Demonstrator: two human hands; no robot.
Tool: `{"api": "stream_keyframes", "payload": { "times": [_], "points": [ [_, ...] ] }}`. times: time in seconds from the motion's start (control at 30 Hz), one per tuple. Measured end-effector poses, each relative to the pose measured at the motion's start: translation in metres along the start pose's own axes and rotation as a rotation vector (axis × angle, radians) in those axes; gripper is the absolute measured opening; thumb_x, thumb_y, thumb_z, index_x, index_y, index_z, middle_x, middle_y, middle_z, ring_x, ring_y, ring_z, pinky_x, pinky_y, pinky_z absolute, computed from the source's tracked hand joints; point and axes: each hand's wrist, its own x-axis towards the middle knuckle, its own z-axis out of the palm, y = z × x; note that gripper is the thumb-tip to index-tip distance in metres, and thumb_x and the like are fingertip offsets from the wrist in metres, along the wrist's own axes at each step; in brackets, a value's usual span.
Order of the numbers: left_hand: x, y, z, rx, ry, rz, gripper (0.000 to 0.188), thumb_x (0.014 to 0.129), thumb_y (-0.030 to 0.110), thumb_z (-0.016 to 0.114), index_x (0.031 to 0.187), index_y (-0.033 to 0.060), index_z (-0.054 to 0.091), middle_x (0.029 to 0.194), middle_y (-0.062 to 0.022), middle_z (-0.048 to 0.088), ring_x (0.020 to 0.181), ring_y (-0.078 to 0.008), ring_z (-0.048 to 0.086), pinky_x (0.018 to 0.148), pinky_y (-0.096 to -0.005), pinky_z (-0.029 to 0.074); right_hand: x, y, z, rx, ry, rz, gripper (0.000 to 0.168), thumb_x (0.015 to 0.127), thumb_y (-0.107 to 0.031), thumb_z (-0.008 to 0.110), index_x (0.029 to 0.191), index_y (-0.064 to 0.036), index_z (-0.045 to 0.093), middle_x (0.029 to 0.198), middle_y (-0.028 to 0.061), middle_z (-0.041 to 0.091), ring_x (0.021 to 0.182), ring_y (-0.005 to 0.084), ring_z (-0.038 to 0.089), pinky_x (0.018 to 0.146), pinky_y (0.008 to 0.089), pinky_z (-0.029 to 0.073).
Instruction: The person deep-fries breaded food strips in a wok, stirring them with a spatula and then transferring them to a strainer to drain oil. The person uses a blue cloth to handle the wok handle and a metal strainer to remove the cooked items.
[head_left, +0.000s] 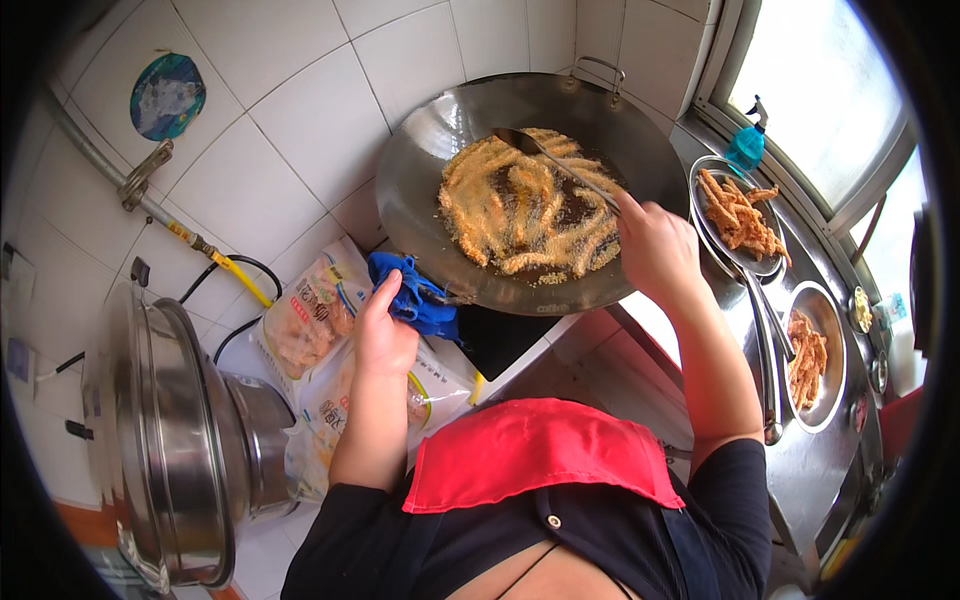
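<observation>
A large metal wok (420, 172) holds bubbling oil with many breaded strips (480, 217) frying in it. My right hand (664, 244), at the wok's right side, grips the handle of a metal ladle or spatula (525, 142), whose head is over the far part of the oil. My left hand (386, 322) holds a folded blue cloth (420, 300) around the wok's near-left handle, which the cloth mostly hides.
Right of the wok, a strainer (742, 217) bears fried strips, with long handles beside it. Nearer stands a metal bowl (840, 360) of fried pieces. A blue spray bottle (746, 146) is by the window. Printed plastic bags (307, 322) and stacked metal pots (187, 435) stand left.
</observation>
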Motion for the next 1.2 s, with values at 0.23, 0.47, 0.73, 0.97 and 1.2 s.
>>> {"api": "stream_keyframes", "payload": {
  "times": [0.23, 0.47, 0.73, 0.97, 1.2],
  "points": [
    [-0.003, -0.004, 0.009, 0.038, 0.069, 0.049, 0.027, 0.091, 0.011, 0.062, 0.116, 0.0010, 0.060, 0.112, -0.0074, 0.066, 0.103, -0.0207, 0.063, 0.093, -0.0364, 0.049, 0.034, 0.010, 0.016, -0.135, -0.033, -0.208, 0.034, 0.079, -0.004, 0.057, 0.113, -0.010, 0.060, 0.094, 0.0165, 0.062, 0.093, 0.0302, 0.063, 0.079, 0.0403, 0.050],
    [-0.005, -0.009, -0.002, 0.047, 0.116, 0.098, 0.029, 0.089, 0.010, 0.065, 0.116, 0.0004, 0.059, 0.110, -0.0069, 0.066, 0.101, -0.0198, 0.063, 0.092, -0.0355, 0.049, 0.037, 0.010, -0.026, -0.224, 0.068, -0.259, 0.035, 0.077, -0.001, 0.057, 0.109, -0.012, 0.065, 0.088, 0.0124, 0.060, 0.090, 0.0288, 0.062, 0.077, 0.0397, 0.050],
    [0.001, -0.010, 0.006, 0.092, 0.161, 0.094, 0.021, 0.088, 0.012, 0.063, 0.108, 0.0048, 0.064, 0.105, -0.0052, 0.069, 0.098, -0.0199, 0.065, 0.089, -0.0383, 0.052, 0.072, 0.003, 0.029, -0.201, -0.048, -0.281, 0.044, 0.084, -0.002, 0.055, 0.125, -0.017, 0.061, 0.096, 0.0128, 0.059, 0.095, 0.0258, 0.061, 0.082, 0.0376, 0.050],
    [0.001, -0.014, 0.009, 0.081, 0.211, 0.108, 0.025, 0.086, 0.013, 0.067, 0.108, 0.0020, 0.063, 0.100, -0.0041, 0.068, 0.090, -0.0170, 0.065, 0.081, -0.0330, 0.054, 0.066, 0.019, -0.001, -0.272, 0.040, -0.355, 0.040, 0.079, -0.004, 0.059, 0.116, -0.017, 0.065, 0.090, 0.0097, 0.057, 0.090, 0.0246, 0.059, 0.077, 0.0382, 0.048],
    [0.004, -0.014, 0.006, 0.104, 0.190, 0.109, 0.024, 0.087, 0.014, 0.066, 0.108, 0.0026, 0.064, 0.101, -0.0040, 0.067, 0.090, -0.0171, 0.065, 0.081, -0.0325, 0.053, 0.059, 0.002, 0.008, -0.169, 0.081, -0.423, 0.048, 0.076, 0.000, 0.058, 0.121, -0.016, 0.063, 0.089, 0.0099, 0.056, 0.088, 0.0248, 0.058, 0.076, 0.0375, 0.048]
  ]
}}
